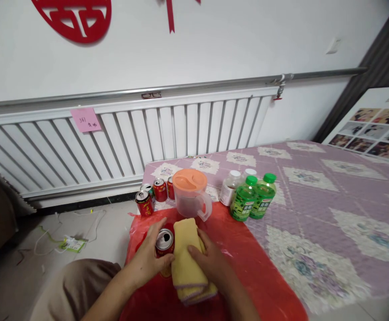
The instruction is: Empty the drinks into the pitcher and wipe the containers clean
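Observation:
An opened red drink can [165, 239] stands upright on the red plastic sheet, its silver top facing me. The fingers and thumb of my left hand [149, 254] curl around its left side. My right hand [211, 261] grips a folded yellow cloth [186, 254], thumb on top, just to the right of the can. Behind both hands is a clear plastic pitcher [188, 203] with an orange lid [190, 180]. The fingers under the cloth are hidden.
More cans [144, 203] stand left of the pitcher near the table edge. Right of it are green-capped bottles [244, 203] and white-capped bottles [229, 189]. A red plastic sheet [248, 267] covers part of the floral tablecloth [315, 214]. A radiator [130, 142] lines the wall behind.

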`<act>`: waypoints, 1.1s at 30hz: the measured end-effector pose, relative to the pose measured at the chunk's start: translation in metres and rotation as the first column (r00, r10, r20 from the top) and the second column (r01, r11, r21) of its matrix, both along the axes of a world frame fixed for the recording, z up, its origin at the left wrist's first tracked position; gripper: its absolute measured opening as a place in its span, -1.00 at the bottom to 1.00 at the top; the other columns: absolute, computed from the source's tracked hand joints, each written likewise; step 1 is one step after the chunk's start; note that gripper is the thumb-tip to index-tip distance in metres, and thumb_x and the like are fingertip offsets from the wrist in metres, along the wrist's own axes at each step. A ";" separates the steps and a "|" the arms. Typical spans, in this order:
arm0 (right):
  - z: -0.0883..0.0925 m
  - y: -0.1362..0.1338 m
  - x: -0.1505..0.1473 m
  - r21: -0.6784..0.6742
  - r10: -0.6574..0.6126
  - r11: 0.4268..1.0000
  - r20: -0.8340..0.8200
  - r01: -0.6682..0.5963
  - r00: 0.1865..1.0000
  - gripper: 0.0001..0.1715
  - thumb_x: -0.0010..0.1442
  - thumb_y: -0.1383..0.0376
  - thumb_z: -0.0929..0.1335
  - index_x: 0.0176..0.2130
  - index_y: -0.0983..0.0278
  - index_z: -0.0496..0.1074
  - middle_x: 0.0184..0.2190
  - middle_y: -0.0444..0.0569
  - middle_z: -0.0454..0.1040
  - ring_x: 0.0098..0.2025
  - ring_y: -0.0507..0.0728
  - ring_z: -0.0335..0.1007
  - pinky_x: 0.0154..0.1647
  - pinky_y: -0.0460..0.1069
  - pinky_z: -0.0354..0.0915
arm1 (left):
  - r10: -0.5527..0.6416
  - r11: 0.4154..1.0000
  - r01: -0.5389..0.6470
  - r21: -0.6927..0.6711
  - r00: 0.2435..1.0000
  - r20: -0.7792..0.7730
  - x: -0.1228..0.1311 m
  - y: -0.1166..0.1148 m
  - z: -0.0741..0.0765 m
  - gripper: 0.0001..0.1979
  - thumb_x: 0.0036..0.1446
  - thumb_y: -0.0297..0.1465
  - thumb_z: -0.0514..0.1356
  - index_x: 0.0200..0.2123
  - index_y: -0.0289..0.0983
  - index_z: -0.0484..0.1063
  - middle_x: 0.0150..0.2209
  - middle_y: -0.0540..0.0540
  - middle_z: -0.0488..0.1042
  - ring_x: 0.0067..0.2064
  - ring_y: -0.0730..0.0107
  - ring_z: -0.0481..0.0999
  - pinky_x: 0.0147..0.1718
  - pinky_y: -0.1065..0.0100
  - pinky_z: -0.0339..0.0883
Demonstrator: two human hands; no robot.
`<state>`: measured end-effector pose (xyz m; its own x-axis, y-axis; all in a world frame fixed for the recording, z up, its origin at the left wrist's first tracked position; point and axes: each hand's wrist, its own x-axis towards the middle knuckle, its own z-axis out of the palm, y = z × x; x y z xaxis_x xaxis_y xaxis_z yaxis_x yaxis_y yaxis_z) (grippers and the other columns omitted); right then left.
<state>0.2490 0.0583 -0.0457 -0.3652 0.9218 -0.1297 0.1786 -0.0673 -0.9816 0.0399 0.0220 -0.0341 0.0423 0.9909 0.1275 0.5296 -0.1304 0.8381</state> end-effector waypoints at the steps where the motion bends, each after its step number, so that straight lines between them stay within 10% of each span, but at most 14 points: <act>1: -0.001 0.000 0.000 0.002 0.009 1.000 -0.002 -0.009 1.000 -0.28 0.11 0.17 0.33 0.23 0.26 0.19 0.13 0.10 0.40 0.01 0.24 0.45 -0.04 0.09 0.39 | 0.037 0.999 -0.036 0.036 0.999 -0.020 0.000 0.000 -0.002 -0.15 -0.10 -0.43 0.31 0.27 -0.22 0.05 0.23 -0.26 0.20 0.27 -0.01 0.20 0.23 -0.05 0.10; 8: -0.003 -0.001 0.000 -0.009 0.031 0.999 -0.020 -0.031 0.999 -0.24 0.13 0.17 0.33 0.27 0.21 0.13 0.15 0.08 0.39 0.03 0.24 0.45 -0.02 0.12 0.39 | 0.224 0.970 -0.211 0.124 0.969 -0.102 -0.003 -0.001 -0.005 -0.26 -0.09 -0.38 0.31 0.19 -0.26 0.15 -0.07 -0.16 0.35 0.00 0.10 0.41 0.04 0.00 0.32; 21: 0.002 -0.002 0.000 0.049 0.027 0.998 0.092 -0.031 0.995 -0.28 0.12 0.21 0.33 0.25 0.23 0.17 0.17 0.08 0.37 0.12 0.25 0.36 0.11 0.14 0.28 | -0.078 0.997 0.078 -0.011 0.997 0.019 -0.015 -0.004 0.014 -0.20 -0.07 -0.61 0.14 0.27 -0.13 0.08 0.19 -0.14 0.35 0.22 0.17 0.32 0.21 0.08 0.20; 33: -0.004 -0.001 0.001 0.018 0.035 0.999 0.050 -0.036 0.998 -0.24 0.13 0.20 0.34 0.27 0.26 0.13 0.14 0.12 0.39 0.04 0.25 0.42 0.03 0.15 0.34 | 0.217 0.966 -0.192 0.176 0.967 -0.132 -0.002 0.003 -0.001 -0.40 -0.07 -0.38 0.28 0.10 -0.22 0.28 -0.11 -0.12 0.41 -0.05 0.14 0.44 -0.01 0.06 0.35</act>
